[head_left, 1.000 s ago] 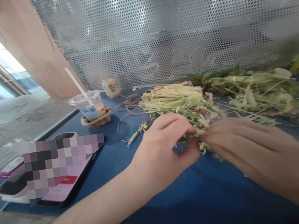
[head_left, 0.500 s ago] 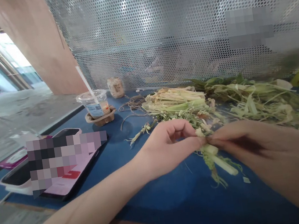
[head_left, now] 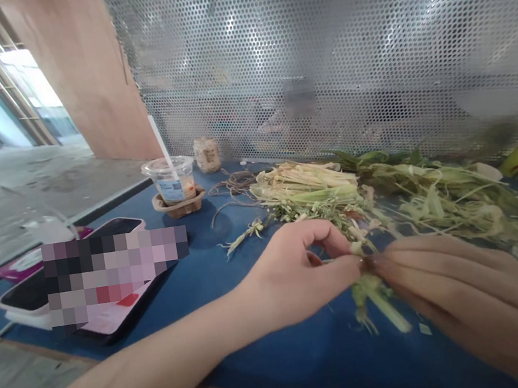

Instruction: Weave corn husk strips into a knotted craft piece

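Between thumb and forefinger, my left hand (head_left: 295, 279) pinches a small bunch of plant stems (head_left: 385, 306). A thick pale green stalk and ragged leafy bits hang below the pinch. My right hand (head_left: 464, 284) meets the same spot from the right, its fingers pressed together and slightly blurred. What lies between its fingertips is too small to make out; a thin brownish strip shows there. Behind both hands lie a heap of pale husks (head_left: 305, 181) and a cluster of small greenish flower heads (head_left: 309, 210). A loose sprig (head_left: 246, 236) rests left of them.
On the blue table (head_left: 284, 370) stand a plastic cup with a straw (head_left: 174, 183) in a cardboard holder, a coil of brown twine (head_left: 237, 184) and a small pale block (head_left: 207, 154). Phones (head_left: 115, 304) lie left. More leaves (head_left: 451, 192) spread right, before a perforated metal panel (head_left: 314, 38).
The view has shifted slightly. Both hands and the stem bunch sit a little lower in view. My right hand has turned, its back and fingers now flatter over the bunch.
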Demonstrator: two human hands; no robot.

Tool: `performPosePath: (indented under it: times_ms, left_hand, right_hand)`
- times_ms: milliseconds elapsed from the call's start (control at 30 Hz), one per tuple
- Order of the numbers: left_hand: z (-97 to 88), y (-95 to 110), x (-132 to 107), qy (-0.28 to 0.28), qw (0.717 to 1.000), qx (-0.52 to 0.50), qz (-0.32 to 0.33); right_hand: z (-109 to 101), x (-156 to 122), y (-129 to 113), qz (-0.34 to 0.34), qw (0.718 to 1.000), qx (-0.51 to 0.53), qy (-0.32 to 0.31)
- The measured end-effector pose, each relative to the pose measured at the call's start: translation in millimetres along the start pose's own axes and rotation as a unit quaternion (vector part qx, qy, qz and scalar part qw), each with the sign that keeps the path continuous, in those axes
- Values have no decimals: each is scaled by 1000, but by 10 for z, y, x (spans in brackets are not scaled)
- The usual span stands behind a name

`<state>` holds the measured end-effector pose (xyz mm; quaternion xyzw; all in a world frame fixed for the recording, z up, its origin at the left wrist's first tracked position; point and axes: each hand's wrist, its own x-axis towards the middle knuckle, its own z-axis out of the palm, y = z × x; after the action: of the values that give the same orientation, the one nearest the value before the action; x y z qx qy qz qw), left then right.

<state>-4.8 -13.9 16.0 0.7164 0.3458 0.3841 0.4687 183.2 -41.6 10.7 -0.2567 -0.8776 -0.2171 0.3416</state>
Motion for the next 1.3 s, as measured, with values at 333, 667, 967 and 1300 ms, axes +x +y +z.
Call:
performPosePath:
  times_ms: [333,667,967,1300]
  left_hand:
    - [49,5,-35,-10,972,-211,-102]
    - [-6,-28,39,-54,979,-192,-51]
    - [83,-144,81,-67,973,-213,-53]
    - [53,-118,-7,69,968,103,219]
  right_hand:
    - [18,-8,-82,145,988,52,24]
    - [-48,39,-1,269,933,239,-5]
    - [2,90,-59,268,957,101,47]
    - [77,91,-97,321,937,127,56]
